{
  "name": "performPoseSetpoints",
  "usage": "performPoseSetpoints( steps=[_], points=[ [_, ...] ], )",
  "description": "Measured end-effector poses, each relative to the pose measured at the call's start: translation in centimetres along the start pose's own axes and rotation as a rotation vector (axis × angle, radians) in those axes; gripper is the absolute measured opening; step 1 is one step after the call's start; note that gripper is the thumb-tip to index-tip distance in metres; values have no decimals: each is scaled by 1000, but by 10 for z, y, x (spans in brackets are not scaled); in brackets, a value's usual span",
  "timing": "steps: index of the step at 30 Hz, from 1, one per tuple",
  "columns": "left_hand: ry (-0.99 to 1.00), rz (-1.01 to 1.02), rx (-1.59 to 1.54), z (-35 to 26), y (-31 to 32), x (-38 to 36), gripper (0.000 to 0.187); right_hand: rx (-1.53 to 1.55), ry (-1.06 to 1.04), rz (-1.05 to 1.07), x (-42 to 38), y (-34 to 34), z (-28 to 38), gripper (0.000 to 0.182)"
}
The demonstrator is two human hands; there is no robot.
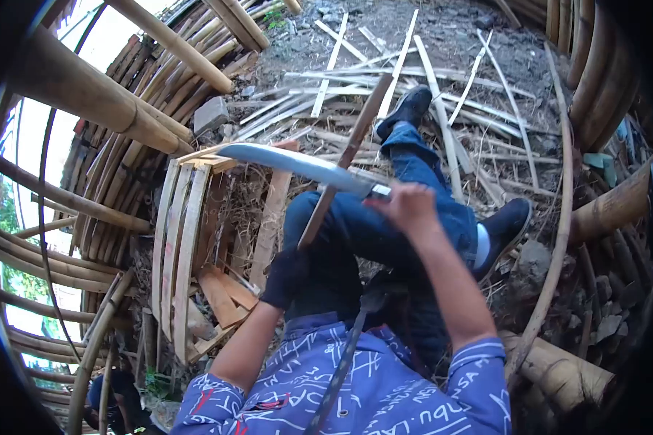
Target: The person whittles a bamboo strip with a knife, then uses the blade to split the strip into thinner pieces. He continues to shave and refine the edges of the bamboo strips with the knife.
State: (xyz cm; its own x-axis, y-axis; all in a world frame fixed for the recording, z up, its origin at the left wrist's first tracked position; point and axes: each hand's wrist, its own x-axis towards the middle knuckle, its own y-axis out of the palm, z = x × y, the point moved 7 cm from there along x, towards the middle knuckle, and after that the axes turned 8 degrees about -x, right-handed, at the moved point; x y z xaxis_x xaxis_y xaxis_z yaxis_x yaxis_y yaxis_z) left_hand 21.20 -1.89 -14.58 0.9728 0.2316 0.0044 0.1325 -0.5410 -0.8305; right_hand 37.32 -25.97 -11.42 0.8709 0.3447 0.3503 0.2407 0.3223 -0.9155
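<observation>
My right hand (408, 206) grips the handle of a long curved knife (297, 164), whose blade points left above my knees. My left hand (283, 278), in a dark glove, holds the near end of a thin brown bamboo strip (347, 156). The strip slants up and away to the right and crosses under the blade. I sit with legs in blue jeans (413, 170) and dark shoes (408, 106) stretched out over the ground.
Several split bamboo strips (406, 72) lie scattered on the dirt ahead. A stack of curved slats (179, 239) stands at my left. Thick bamboo poles (87, 94) frame the left, and more poles (609, 206) lie at the right.
</observation>
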Motion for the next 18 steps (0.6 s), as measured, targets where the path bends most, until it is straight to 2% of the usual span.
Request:
performPoseSetpoints(
  steps=[2, 3, 5, 8, 9, 10, 11, 12, 14, 18],
  points=[
    [-34, 44, -155, -17, -6, 3, 30, 30, 205, 183, 14, 20, -38, 70],
    [-43, 45, -162, -13, -3, -1, 30, 116, 266, 141, 14, 22, -47, 68],
    [32, 52, -54, -13, 1, 7, 31, 197, 273, 111, 6, 12, -37, 68],
    [0, -60, -149, -15, -2, 5, 26, 335, 198, 75, -5, -2, -21, 67],
    [-7, -46, -143, -14, -4, 3, 26, 230, 142, 124, -4, 1, -20, 67],
    [91, 9, -83, -22, -4, 3, 26, 122, 84, 173, -3, 4, -22, 68],
    [196, 51, -27, -31, -3, 5, 27, 101, 132, 229, 0, 14, -32, 68],
    [196, 44, -35, -34, -5, 5, 27, 93, 125, 226, -1, 18, -38, 68],
    [-19, 11, -125, -22, -9, 4, 25, 215, 328, 180, -1, 23, -60, 70],
    [-23, -73, -102, -21, -10, -5, 24, 251, 416, 137, -13, 10, -80, 72]
  ],
)
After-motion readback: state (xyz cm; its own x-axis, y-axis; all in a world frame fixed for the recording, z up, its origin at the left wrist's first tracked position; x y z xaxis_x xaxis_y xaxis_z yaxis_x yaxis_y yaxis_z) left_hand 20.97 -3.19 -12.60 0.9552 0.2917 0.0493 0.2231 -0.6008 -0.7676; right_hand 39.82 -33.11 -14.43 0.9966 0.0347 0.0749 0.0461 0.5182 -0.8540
